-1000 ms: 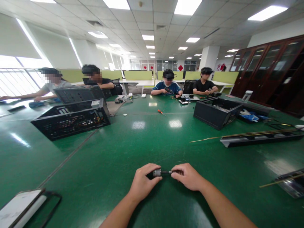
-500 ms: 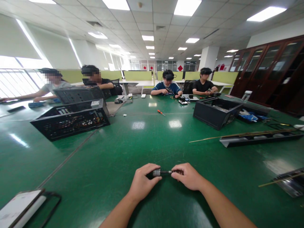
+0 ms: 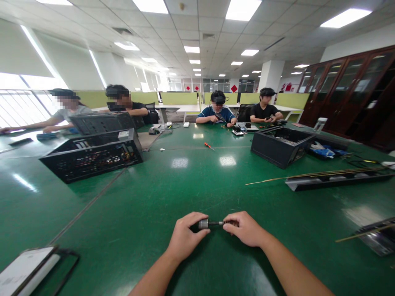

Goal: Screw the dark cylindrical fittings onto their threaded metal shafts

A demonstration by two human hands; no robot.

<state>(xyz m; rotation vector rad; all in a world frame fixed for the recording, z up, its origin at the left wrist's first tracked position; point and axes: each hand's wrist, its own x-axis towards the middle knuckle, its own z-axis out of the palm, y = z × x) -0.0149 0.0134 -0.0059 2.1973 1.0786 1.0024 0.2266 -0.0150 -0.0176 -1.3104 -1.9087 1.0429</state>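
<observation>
My left hand (image 3: 185, 236) and my right hand (image 3: 243, 228) rest on the green table (image 3: 160, 197), close to its near edge. Between them lies a small tool (image 3: 210, 224) with a silver collar and a thin dark shaft. The fingers of my left hand are closed round the silver and black end. At the other end, my right hand pinches the shaft, whose tip is hidden under the fingers. Both forearms reach in from the bottom of the view.
An open black computer case (image 3: 92, 156) stands at the left, another black case (image 3: 280, 146) at the right. A long black panel with thin rods (image 3: 336, 179) lies right. A red screwdriver (image 3: 209, 145) lies mid-table. Several people sit along the far side. A tablet-like object (image 3: 27, 269) lies bottom left.
</observation>
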